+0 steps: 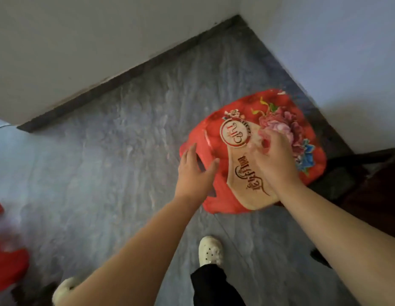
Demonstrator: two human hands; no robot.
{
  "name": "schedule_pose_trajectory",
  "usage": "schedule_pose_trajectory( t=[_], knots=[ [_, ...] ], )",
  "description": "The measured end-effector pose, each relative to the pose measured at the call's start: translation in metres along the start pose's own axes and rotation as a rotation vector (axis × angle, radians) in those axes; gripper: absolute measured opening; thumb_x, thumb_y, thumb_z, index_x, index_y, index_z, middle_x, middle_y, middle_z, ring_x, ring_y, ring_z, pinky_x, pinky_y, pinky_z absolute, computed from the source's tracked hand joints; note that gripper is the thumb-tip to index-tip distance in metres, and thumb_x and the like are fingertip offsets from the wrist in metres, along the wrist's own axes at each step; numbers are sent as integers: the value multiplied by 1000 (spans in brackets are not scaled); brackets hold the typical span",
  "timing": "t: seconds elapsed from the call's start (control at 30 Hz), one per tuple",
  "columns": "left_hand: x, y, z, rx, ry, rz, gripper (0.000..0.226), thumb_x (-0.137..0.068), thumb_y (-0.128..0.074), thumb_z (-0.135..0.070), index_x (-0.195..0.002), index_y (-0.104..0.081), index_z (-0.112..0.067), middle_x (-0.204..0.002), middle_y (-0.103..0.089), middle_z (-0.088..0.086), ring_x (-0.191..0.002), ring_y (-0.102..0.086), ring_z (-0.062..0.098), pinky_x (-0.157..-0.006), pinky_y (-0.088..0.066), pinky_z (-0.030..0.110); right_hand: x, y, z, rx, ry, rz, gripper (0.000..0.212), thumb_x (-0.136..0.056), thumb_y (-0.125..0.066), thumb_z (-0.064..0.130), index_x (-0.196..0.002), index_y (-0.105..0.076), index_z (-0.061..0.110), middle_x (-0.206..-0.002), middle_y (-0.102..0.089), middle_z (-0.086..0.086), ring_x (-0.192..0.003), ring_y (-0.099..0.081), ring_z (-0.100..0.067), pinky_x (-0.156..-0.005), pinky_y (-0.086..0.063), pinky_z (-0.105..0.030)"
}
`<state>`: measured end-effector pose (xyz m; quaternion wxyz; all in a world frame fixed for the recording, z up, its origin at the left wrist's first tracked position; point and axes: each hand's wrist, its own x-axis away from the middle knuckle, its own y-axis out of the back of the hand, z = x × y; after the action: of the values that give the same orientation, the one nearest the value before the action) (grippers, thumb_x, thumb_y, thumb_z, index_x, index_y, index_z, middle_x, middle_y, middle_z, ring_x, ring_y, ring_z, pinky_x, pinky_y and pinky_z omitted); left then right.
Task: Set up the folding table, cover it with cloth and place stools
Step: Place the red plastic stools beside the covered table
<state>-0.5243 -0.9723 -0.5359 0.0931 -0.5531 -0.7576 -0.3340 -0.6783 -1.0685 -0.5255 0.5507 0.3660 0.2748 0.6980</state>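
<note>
Slippage is the main worry at this point, since the red package (235, 133), a glossy printed pack with flowers and a round emblem on its top face, looks slick and soft-sided. It sits low in the corner of the room, on or just above the grey marbled floor (126, 151); which of the two I cannot tell through the blur. I judge it to hold the cloth for the table, though nothing shows its contents. The hands are apart. The left hand (195, 173) is spread with straight fingers at the package's left edge, touching it or just short of it. The right hand (273, 160) lies on the top face with fingers and thumb curled as if pinching the wrapper. A pinch on thin film alone could tear it, or let the pack sag and drop toward the white clog (210, 250) nearer the camera than the package. Dark furniture (373, 184) stands just right of the package and the dark skirting (126, 76) runs behind it, so a hasty lift could snag or knock there. Red plastic things (9, 268), possibly stools, lie well to the package's left. No folding table is in view.
</note>
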Motion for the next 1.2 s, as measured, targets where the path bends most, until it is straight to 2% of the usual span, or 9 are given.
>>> schedule_pose_trajectory(
  t=[0.2, 0.37, 0.47, 0.57, 0.73, 0.8, 0.9, 1.1, 1.2],
  knots=[
    [-15, -76, -17, 99, 243, -8, 97, -84, -64, -41, -151, 2, -19, -158, -4, 3, -144, -15, 22, -115, -22, 41, -34, 35, -81, 145, -96, 53, 61, -80, -68, 37, -130, -48, 11, -135, -44, -14, -129, -37, -31, -108, -29, -39],
    [-20, -90, 7, 201, 345, -21, 103, -52, -69, -59, -141, -24, -35, -143, -42, 3, -127, -47, 25, -100, -44, 49, -51, 43, -117, 292, -52, 48, 85, -70, -73, 51, -138, -38, 14, -150, -30, -16, -140, -23, -35, -114, -23, -48],
    [-21, -93, 11, 234, 351, -29, 95, -53, -69, -57, -137, -29, -37, -136, -49, -2, -120, -53, 21, -98, -46, 47, -67, 46, -124, 230, -139, 87, 109, -64, -77, 56, -148, -21, 16, -157, -16, -15, -145, -12, -34, -116, -15, -50],
    [-23, -97, 7, 288, 353, -44, 97, -51, -70, -55, -137, -28, -38, -135, -50, -3, -119, -54, 21, -96, -48, 47, -77, 46, -128, 160, -184, 125, 120, -59, -81, 54, -151, -12, 18, -156, -21, -11, -143, -18, -32, -114, -22, -52],
    [-19, -94, 3, 375, 375, -43, 91, -58, -74, -48, -137, -30, -36, -132, -52, -4, -115, -57, 19, -93, -50, 45, -75, 41, -126, 112, -209, 98, 122, -54, -77, 65, -149, -17, 19, -153, -29, -10, -141, -25, -33, -112, -26, -56],
    [-18, -89, 5, 433, 373, -34, 79, -72, -73, -33, -138, -30, -30, -128, -56, -4, -111, -59, 17, -89, -53, 39, -69, 38, -117, 103, -187, 48, 118, -54, -67, 76, -147, -25, 17, -147, -37, -12, -137, -32, -35, -109, -30, -57],
    [-10, -72, 12, 510, 391, -90, 56, -82, -69, -19, -129, -38, -25, -118, -62, -2, -103, -63, 17, -80, -54, 33, -49, 27, -99, 109, -144, -5, 111, -60, -60, 79, -145, -29, 14, -143, -42, -14, -132, -37, -36, -107, -33, -56],
    [33, -1, 58, 625, 440, -167, 42, -86, -62, -20, -126, -47, -19, -112, -66, 2, -92, -66, 15, -69, -51, 31, 7, -11, -38, 88, -47, 18, 105, -62, -59, 76, -142, -33, 13, -141, -46, -13, -131, -39, -34, -108, -33, -50],
    [74, 38, 94, 637, 437, -199, 42, -87, -61, -19, -127, -47, -20, -113, -66, 0, -90, -65, 12, -73, -51, 32, 52, -37, -8, 56, 21, 52, 103, -64, -61, 75, -142, -35, 13, -140, -47, -11, -130, -42, -30, -108, -36, -48]
  ],
)
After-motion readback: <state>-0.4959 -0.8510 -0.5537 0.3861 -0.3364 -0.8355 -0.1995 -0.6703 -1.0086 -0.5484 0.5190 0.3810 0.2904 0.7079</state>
